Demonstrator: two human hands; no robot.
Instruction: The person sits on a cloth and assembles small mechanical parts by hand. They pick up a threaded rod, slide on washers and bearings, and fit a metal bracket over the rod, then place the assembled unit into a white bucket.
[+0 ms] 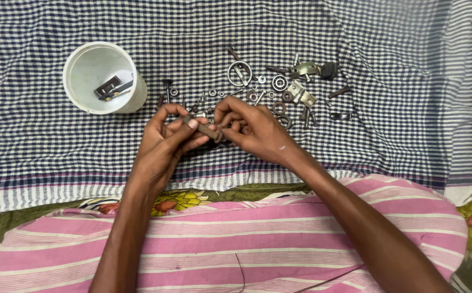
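1. The left hand (162, 142) pinches one end of a rusty bolt (207, 131), thumb and forefinger pressed on the shaft, the other fingers curled beneath it.
2. The right hand (252, 130) grips the bolt's other end, fingertips bunched around what looks like a nut there; the part itself is mostly hidden.
3. The bolt is held just above the checked cloth (40, 146), to the lower right of the white plastic cup (103, 78).
4. The cup stands upright on the cloth and holds a small dark metal piece (113, 87).
5. To the right of the cup lies a scatter of small hardware: a metal ring (239, 73), a ball bearing (279, 83), washers, nuts, screws and a metal bracket (301, 95).
6. A pink striped garment (236, 239) covers the lap, well below the cup.
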